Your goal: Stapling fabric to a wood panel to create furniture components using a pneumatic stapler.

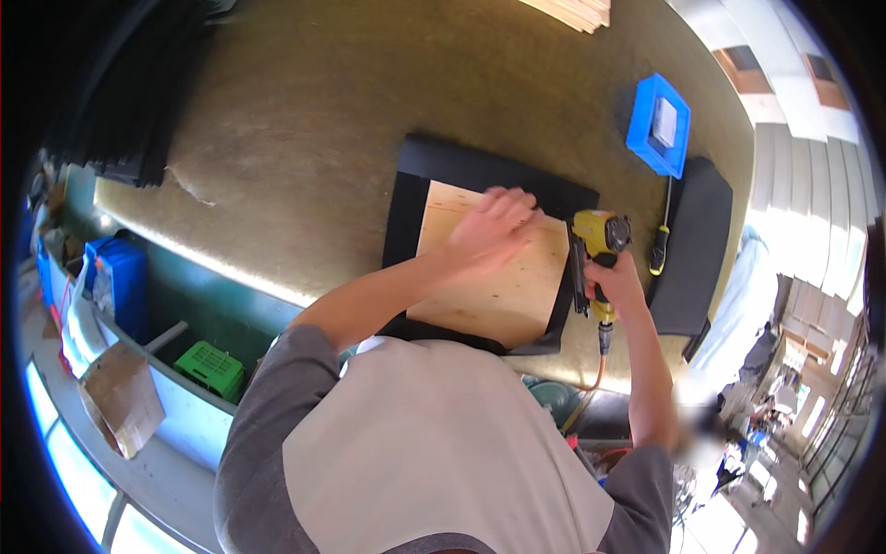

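Observation:
A pale plywood board (480, 282) lies on a larger sheet of black fabric (498, 164), whose edges stick out around it. My left hand (498, 229) is over the far part of the board, palm down with its fingers stretched toward the far edge; nothing shows in it. Slight blur hides whether the palm presses on the wood. In my right hand (616, 280) is a yellow and black pneumatic staple gun (595, 231), gripped by its handle at the board's right edge. An orange air hose (600, 367) runs down from the handle.
Right of the gun are a yellow and black screwdriver (660, 249), a folded black sheet (697, 245) and a blue bin (658, 125) holding something white. Black material is stacked (120, 102) at the far left, and wooden pieces (577, 11) lie at the table's far side.

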Action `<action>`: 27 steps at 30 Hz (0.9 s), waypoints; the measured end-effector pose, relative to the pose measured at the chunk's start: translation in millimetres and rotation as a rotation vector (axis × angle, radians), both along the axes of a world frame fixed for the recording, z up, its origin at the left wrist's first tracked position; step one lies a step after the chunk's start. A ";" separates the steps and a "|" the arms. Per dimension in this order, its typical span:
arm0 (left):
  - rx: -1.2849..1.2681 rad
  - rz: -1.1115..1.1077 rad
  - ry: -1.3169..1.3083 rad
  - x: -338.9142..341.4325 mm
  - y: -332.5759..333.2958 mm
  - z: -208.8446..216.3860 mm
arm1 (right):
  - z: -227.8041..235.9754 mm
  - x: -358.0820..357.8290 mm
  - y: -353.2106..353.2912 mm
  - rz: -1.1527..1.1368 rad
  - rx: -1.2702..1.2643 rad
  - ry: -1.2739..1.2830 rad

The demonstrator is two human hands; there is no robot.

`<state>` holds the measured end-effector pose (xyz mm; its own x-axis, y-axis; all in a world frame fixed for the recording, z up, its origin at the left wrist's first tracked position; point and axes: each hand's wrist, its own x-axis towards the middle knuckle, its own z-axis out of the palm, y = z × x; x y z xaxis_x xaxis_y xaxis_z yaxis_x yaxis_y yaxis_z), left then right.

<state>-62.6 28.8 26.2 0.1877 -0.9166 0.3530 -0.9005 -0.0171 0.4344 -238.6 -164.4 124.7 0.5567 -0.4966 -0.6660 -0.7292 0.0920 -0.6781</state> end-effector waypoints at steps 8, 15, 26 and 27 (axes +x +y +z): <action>0.079 0.436 -0.036 32.1 78.0 -9.6 | 11.9 3.6 10.9 -0.037 -0.063 0.024; -0.077 0.522 0.003 29.4 81.1 -19.2 | 35.7 82.6 44.8 0.282 -0.031 0.015; -0.167 0.552 0.008 28.3 82.5 -21.9 | 8.1 132.1 64.8 0.425 0.010 0.029; -0.169 0.558 0.002 29.1 81.9 -21.3 | 8.0 128.0 61.0 0.391 0.041 0.018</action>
